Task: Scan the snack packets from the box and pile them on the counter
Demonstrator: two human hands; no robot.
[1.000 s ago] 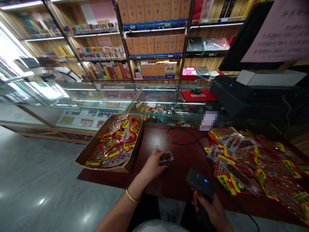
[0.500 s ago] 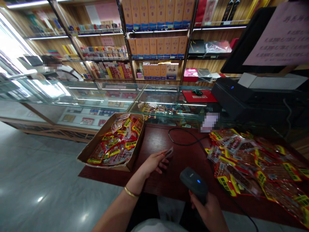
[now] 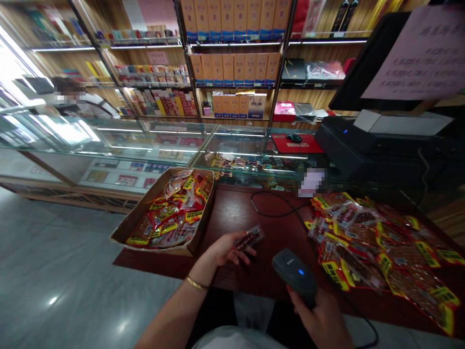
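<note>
Between the thumb and fingers of my left hand (image 3: pixel 228 248) is a small snack packet (image 3: pixel 250 237), clear with a dark reddish filling, held just over the dark red table (image 3: pixel 232 208). My right hand (image 3: pixel 317 310) is wrapped round a black barcode scanner (image 3: pixel 295 274) with a blue light on top. The scanner's head points toward the packet, a short gap apart. Left of my left hand sits a cardboard box (image 3: pixel 194 247) of red and yellow snack packets (image 3: pixel 169 213). A loose heap of similar snack packets (image 3: pixel 363 237) lies to the right of the scanner.
The scanner's black cable (image 3: pixel 261 213) loops across the table. Behind it run glass display counters (image 3: pixel 156 140) with a red mouse pad (image 3: pixel 308 144). A monitor (image 3: pixel 366 63) stands at the right. A person (image 3: pixel 94 104) is at the far left, behind the counter.
My left hand has turned the packet so its broad face shows, where before it was seen more edge-on. The scanner stays in my right hand. The whole view has shifted slightly.
</note>
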